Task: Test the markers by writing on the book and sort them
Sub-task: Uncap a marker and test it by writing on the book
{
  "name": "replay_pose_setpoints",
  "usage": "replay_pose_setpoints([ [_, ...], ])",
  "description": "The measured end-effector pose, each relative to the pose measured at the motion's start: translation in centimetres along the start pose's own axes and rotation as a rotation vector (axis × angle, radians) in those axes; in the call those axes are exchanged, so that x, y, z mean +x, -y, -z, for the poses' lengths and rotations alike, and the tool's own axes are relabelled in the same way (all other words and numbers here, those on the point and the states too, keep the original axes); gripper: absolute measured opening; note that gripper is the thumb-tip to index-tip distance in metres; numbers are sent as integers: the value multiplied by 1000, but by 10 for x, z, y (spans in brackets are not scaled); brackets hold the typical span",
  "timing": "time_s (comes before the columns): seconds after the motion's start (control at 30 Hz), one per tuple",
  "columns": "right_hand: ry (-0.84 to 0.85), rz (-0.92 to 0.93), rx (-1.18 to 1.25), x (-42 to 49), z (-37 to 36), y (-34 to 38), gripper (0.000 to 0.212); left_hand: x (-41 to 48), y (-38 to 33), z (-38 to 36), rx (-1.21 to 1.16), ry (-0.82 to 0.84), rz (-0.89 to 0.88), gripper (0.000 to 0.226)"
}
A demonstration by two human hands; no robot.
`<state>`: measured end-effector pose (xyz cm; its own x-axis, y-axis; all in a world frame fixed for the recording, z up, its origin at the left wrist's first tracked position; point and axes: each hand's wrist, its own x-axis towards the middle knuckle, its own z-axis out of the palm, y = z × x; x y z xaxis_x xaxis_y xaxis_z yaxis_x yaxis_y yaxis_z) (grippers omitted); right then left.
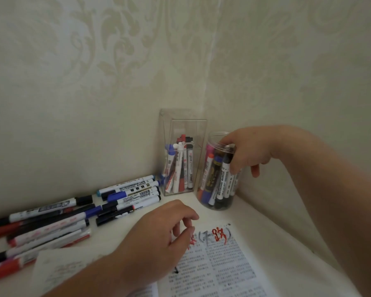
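Fingers (234,166) of our right hand (251,151) are curled at the mouth of the round jar (215,133). The thumb seems to sit just inside the rim and a forefinger runs down the outer wall, so they clasp the jar. We cannot tell whether they also catch the cap of the black-capped marker (225,168) standing right under them. Our left hand (156,234) hovers over the top edge of the open book (223,266) with its fingers (189,216) loosely bent, holding nothing. The book lies on the counter (257,224) in front of us. It carries red test strokes (220,235) near the heading, so we judge that testing is already under way. The markers are in three places: a loose heap (73,213) on the counter to the left, a bunch in the square clear holder (181,125) against the wall, and the rest in the jar just beside it. We take this as the sorting or fetching step at the jar. If a marker is being drawn out, the next move calls for a firm pinch on one barrel and a straight lift, since its neighbours are packed close. The left hand is then free to pull the cap or steady the page.
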<state>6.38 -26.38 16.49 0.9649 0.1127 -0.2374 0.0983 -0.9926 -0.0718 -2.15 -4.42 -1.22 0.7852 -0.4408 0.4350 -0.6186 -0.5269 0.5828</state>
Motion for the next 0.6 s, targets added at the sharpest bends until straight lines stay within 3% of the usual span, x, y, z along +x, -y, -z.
replay_pose_setpoints([
  [0.33,-60,-43,141,0,-3,1,19,-1,-9,8,17,-86,5,21],
  [0.6,-152,38,227,-6,-11,-4,35,0,-8,6,29,-47,9,18],
])
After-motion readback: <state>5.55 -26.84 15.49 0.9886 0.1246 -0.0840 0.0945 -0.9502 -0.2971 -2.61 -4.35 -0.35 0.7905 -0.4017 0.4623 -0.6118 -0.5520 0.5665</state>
